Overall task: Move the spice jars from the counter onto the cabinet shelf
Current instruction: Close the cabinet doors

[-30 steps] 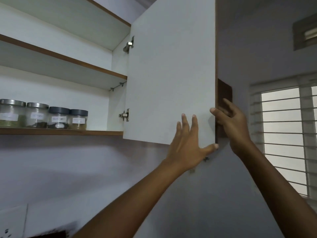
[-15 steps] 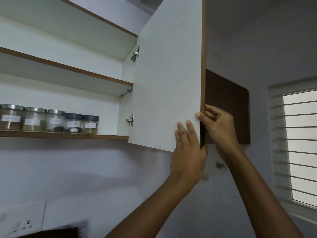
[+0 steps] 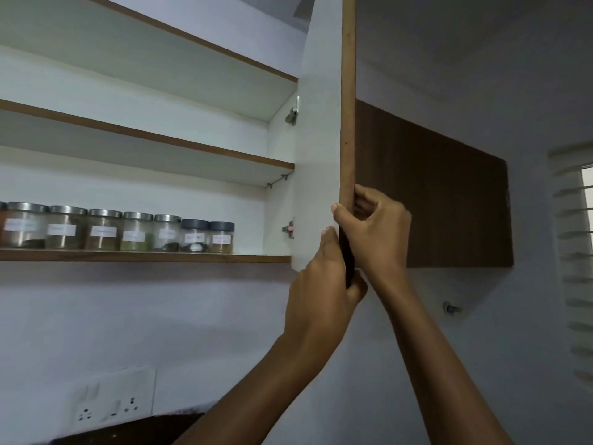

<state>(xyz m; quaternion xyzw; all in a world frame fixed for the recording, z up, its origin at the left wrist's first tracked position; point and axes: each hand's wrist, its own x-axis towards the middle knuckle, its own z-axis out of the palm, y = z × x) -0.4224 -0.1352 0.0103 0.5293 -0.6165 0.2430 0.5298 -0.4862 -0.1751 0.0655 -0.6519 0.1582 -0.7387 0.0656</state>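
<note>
Several labelled glass spice jars [image 3: 134, 231] stand in a row on the lowest cabinet shelf [image 3: 144, 259]; most have silver lids, and the two at the right end have dark lids [image 3: 207, 225]. The cabinet door [image 3: 348, 91] stands open, seen almost edge-on. My left hand [image 3: 324, 290] grips the door's lower edge from its white inner side. My right hand [image 3: 375, 232] is wrapped around the same edge from the dark outer side, just above the left hand.
Two shelves above the jars hold nothing visible. A dark brown cabinet front [image 3: 433, 200] lies right of the door. A white socket plate [image 3: 112, 403] sits on the wall below left, above a dark counter edge [image 3: 128, 431]. A barred window [image 3: 580, 268] is at the far right.
The door has swung from broadside to nearly edge-on in my view. My left hand went from flat on the inner face to gripping the edge. More jars have come into view.
</note>
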